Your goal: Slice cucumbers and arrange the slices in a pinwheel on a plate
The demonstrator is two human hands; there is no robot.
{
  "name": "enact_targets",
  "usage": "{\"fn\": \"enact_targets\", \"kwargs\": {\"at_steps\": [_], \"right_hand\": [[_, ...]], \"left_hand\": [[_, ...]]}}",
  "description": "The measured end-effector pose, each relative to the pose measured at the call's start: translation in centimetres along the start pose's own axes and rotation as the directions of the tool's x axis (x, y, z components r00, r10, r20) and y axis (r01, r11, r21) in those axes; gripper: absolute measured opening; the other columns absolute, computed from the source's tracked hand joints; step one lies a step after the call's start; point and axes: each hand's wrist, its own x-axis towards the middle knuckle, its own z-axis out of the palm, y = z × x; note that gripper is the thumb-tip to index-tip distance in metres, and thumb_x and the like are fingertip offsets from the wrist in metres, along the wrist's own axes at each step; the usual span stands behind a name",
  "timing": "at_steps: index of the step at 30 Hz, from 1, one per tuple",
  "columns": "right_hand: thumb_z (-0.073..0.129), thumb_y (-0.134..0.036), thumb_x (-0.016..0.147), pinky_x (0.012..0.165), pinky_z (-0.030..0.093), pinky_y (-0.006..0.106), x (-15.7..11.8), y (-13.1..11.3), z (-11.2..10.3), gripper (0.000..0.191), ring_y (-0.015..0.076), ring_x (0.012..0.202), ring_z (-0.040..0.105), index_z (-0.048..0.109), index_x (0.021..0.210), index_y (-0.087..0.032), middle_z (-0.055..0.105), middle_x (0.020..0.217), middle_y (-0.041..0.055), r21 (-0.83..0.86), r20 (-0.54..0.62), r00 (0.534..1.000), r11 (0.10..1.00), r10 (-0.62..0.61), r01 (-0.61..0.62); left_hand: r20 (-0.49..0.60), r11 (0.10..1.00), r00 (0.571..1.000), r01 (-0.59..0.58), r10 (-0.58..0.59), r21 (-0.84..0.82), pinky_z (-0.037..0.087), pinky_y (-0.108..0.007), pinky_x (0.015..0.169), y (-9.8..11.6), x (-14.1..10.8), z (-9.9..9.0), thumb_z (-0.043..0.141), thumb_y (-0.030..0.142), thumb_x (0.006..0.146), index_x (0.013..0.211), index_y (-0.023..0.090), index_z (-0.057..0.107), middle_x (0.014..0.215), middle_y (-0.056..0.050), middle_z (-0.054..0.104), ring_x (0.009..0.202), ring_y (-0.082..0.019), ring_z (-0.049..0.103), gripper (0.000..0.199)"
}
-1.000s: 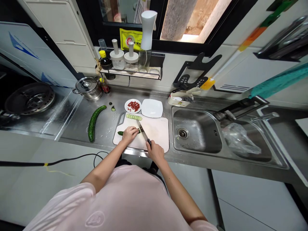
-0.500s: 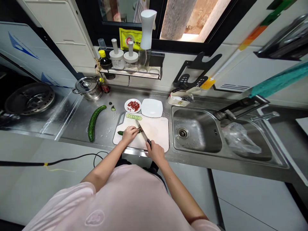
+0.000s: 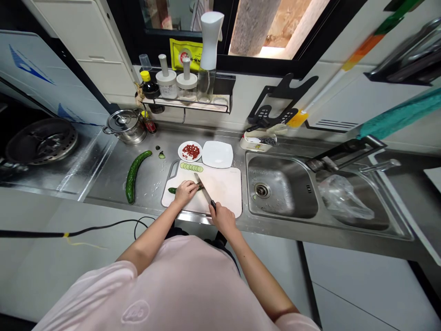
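My left hand (image 3: 186,192) is closed over a cut cucumber (image 3: 172,190) on the white cutting board (image 3: 223,188). The cucumber's green end sticks out to the left; its middle is hidden under my fingers. My right hand (image 3: 223,218) grips the black handle of a knife (image 3: 205,189), whose blade lies slanted against the cucumber's right end, close to my left fingertips. Above them, a row of thin cucumber slices (image 3: 191,167) overlaps along the board's upper edge. Behind the board stand a plate of red chopped pieces (image 3: 190,151) and a bare white plate (image 3: 217,154).
A whole cucumber (image 3: 132,177) and small cucumber scraps (image 3: 161,155) lie left of the board. Farther left are a lidded pot (image 3: 126,126) and a pan (image 3: 41,140). The sink (image 3: 282,188) adjoins on the right, with a plastic bag (image 3: 344,197) in its second basin.
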Motion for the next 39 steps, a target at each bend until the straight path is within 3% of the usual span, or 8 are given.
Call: {"fn": "enact_targets", "kwargs": {"at_steps": [16,39], "right_hand": [[0.026,-0.048,0.096,0.07,0.038,0.028,-1.7,1.9,-0.1,0.042,0.0227,0.086,0.064,0.055,0.101,-0.018,0.067,0.09,0.0109,-0.003,0.074,0.997,1.0,-0.016,0.016],[0.027,-0.044,0.096,0.075,0.04,0.03,0.9,-0.6,-0.5,0.042,0.0226,0.09,0.064,0.055,0.106,-0.015,0.067,0.094,0.0128,-0.001,0.053,0.998,1.0,-0.021,0.021]], "left_hand": [[-0.019,1.0,1.0,-0.016,0.015,-0.025,0.045,-0.031,0.082,-0.2,0.0,0.3,0.049,0.032,0.09,0.092,0.025,0.069,0.094,-0.004,0.065,0.09,-0.015,0.056,0.022],[-0.039,0.998,0.997,-0.061,0.061,-0.001,0.044,-0.03,0.079,-0.1,0.1,0.1,0.05,0.03,0.089,0.093,0.023,0.069,0.091,-0.004,0.065,0.088,-0.016,0.055,0.021]]}}
